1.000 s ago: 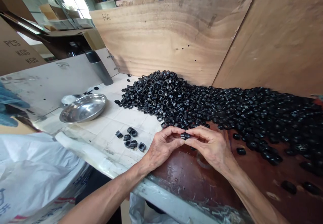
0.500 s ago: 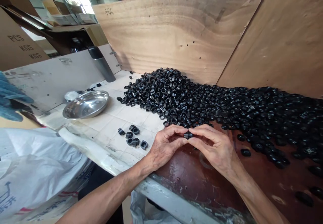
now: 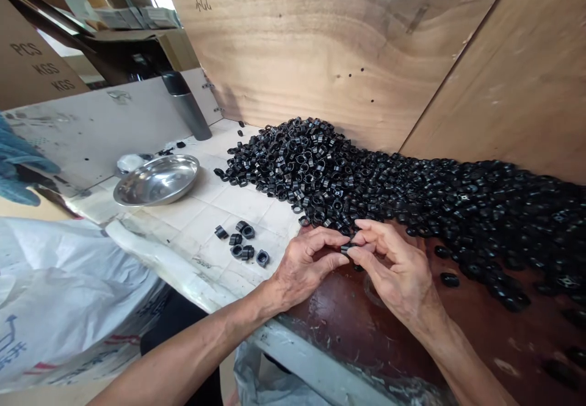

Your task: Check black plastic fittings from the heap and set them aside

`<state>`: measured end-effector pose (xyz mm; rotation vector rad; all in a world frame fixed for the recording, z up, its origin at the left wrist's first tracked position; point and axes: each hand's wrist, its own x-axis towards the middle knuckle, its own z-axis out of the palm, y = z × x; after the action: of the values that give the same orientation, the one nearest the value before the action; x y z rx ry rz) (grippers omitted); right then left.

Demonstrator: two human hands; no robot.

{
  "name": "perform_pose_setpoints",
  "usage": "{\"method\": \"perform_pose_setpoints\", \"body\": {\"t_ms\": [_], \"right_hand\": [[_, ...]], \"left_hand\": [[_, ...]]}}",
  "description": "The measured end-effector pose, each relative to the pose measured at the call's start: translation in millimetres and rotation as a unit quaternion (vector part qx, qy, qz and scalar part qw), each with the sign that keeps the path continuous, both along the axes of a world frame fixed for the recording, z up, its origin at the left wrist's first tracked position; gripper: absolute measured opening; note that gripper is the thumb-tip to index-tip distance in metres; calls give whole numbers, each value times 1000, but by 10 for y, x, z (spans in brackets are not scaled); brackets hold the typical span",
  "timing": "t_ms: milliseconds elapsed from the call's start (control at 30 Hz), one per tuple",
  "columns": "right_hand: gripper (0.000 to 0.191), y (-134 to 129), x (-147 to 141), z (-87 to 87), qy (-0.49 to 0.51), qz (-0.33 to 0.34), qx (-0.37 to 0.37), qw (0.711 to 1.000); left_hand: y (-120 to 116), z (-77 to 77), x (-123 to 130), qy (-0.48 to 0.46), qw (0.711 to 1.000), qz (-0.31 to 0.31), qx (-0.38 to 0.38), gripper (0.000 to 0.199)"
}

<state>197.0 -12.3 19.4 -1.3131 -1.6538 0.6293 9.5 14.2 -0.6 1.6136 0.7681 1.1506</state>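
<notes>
And there it is, a small black part (image 3: 346, 249) pinched in my left hand (image 3: 300, 264)! My right hand (image 3: 403, 271) crowds against it, its grip I can't tell; beyond both sprawls the black heap (image 3: 297, 162), loose rings (image 3: 247, 252) off to my left hand's left.

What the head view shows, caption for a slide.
Left hand and right hand at a small black part, near heaped black pieces.
</notes>
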Motion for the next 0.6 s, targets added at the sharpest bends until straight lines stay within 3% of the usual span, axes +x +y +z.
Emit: {"method": "perform_pose_setpoints", "body": {"t_ms": [100, 233, 300, 400, 500, 600], "right_hand": [[29, 2, -17, 11, 18, -8, -16, 1000], [26, -2, -32, 65, 53, -4, -144, 988], [23, -8, -31, 86, 49, 3, -160, 986], [11, -5, -20, 77, 7, 21, -56, 998], [11, 23, -1, 41, -37, 52, 61, 996], [14, 51, 17, 35, -31, 77, 92, 992]], "left_hand": [[1, -15, 3, 1, 1000, 10, 3, 21], [4, -33, 7, -8, 999, 32, 15, 19], [3, -31, 6, -6, 999, 31, 4, 20], [2, 3, 1, -5, 998, 25, -60, 20], [7, 53, -2, -43, 981, 8, -188, 25], [14, 84, 2, -102, 951, -20, -291, 33]]}}
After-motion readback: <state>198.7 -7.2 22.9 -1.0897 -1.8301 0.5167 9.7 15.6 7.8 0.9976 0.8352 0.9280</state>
